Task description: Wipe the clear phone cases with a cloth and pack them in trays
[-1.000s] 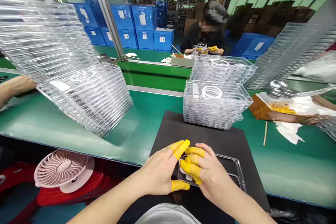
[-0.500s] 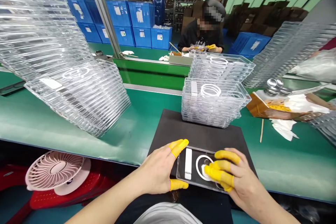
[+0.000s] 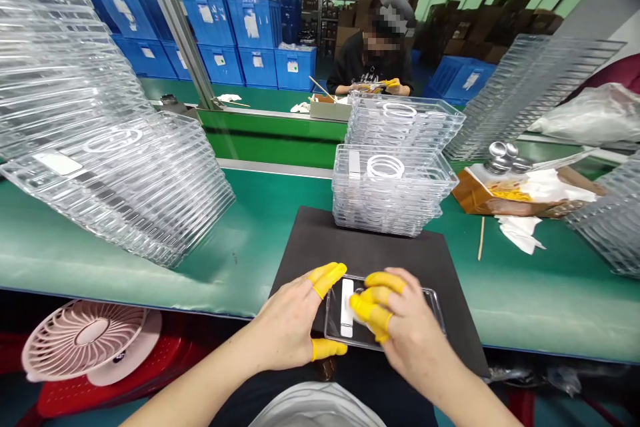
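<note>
Left hand, yellow finger cots on its fingertips, clasps the end of a clear plastic case between thumb and fingers. Right hand curls over the middle, hiding most of a white wad; its grip cannot be told. The case lies flat on a black mat, long axis running left to right, a white strip crosswise near the left end. Stacked clear cases stand just beyond.
</note>
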### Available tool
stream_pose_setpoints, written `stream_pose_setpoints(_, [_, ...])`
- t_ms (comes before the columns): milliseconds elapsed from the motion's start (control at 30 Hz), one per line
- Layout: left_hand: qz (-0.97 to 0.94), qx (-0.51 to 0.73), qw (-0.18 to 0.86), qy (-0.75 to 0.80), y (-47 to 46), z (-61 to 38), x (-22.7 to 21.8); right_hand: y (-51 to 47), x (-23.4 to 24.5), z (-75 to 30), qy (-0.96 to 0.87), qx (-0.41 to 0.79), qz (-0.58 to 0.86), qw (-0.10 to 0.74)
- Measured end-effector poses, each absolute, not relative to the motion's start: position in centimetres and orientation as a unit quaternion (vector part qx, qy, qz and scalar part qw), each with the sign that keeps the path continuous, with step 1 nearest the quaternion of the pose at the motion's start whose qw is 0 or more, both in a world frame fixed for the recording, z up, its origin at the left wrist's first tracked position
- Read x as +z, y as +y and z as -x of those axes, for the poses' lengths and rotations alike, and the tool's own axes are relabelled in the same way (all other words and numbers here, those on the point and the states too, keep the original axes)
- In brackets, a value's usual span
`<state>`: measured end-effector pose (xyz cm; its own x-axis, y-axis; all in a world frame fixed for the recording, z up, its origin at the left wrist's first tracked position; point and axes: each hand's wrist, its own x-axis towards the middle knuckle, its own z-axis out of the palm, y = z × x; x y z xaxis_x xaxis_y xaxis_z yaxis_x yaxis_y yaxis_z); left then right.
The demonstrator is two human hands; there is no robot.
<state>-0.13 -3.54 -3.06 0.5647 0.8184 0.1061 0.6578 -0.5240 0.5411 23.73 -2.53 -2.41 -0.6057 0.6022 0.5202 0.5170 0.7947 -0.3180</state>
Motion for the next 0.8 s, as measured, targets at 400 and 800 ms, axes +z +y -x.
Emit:
stream_pose_setpoints(400, [-0.855,0.157,0.226,0.440,-3.6,0.1,-2.9,-2.9,-2.2,-24.6,-0.919,0.079,0.275,0.272])
stream_pose_setpoints(800, [-0.864,0.171,0.203,0.429,-3.7,0.4,-3.5,-3.0,-1.7,-26.1,-0.929,0.103,0.259,0.244])
